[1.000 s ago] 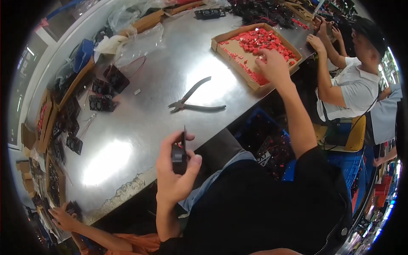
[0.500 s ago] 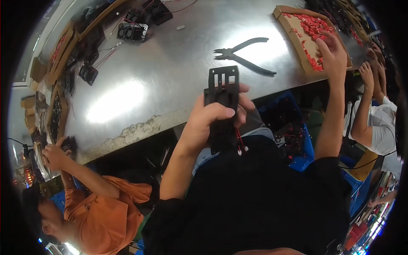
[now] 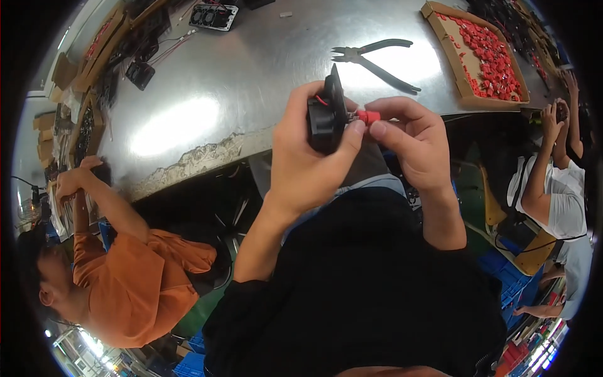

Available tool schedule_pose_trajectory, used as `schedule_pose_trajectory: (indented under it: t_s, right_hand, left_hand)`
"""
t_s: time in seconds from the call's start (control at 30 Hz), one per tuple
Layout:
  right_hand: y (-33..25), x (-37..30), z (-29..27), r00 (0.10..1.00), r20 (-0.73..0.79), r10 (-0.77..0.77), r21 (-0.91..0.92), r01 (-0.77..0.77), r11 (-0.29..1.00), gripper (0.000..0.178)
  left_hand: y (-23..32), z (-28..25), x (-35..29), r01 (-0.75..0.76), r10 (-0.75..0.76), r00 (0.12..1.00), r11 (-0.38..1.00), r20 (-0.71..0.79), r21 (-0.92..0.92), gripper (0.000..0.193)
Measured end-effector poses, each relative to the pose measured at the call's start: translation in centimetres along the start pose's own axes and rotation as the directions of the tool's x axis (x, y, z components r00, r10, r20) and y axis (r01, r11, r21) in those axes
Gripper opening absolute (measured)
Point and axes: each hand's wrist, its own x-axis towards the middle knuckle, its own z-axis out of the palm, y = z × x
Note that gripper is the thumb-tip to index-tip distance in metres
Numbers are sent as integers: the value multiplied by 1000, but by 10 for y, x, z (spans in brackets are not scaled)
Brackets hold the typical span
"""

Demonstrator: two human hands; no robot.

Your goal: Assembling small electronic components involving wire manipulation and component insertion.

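Note:
My left hand [image 3: 303,164] is wrapped round a black plastic fan housing [image 3: 321,124], which is turned edge-on above my lap at the table's near edge. A bit of red wire shows on the housing. My right hand [image 3: 422,146] pinches a small red plastic part with metal prongs [image 3: 370,117] between thumb and fingertips. The prongs point at the flat face of the housing, close to my left thumb; whether they touch it I cannot tell. Beyond my hands, black-handled cutting pliers [image 3: 359,55] lie on the metal table.
A cardboard tray [image 3: 461,88] of loose red parts stands at the right. Several wired fan units, including a twin-fan unit [image 3: 213,17], lie at the far left. The metal table's [image 3: 251,81] near edge is chipped. A co-worker in orange [image 3: 135,283] sits left; others are at the right.
My right hand has come from the tray back to the housing with a red part. My left hand has turned the housing from face-up to edge-on. The view has shifted a little.

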Motion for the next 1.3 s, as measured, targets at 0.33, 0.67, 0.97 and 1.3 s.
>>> schedule_pose_trajectory:
  t_s: [0.33,0.67,0.97,1.3]
  right_hand:
    - [0,-13,11,989,-15,-147,-257,138,957,24]
    - [11,-8,-2,937,79,-340,-572,322,755,15]
    - [7,-6,-1,991,-40,124,-138,-128,982,47]
    - [10,1,-6,888,78,453,58,-458,887,50]
  left_hand:
    - [2,-8,-2,125,-124,991,992,59,-14,40]
    - [1,-7,13,56,-73,988,990,137,126,43]
    - [-2,-1,9,-16,-31,979,974,203,224,44]
    - [-9,-1,16,-3,-48,981,966,189,259,42]
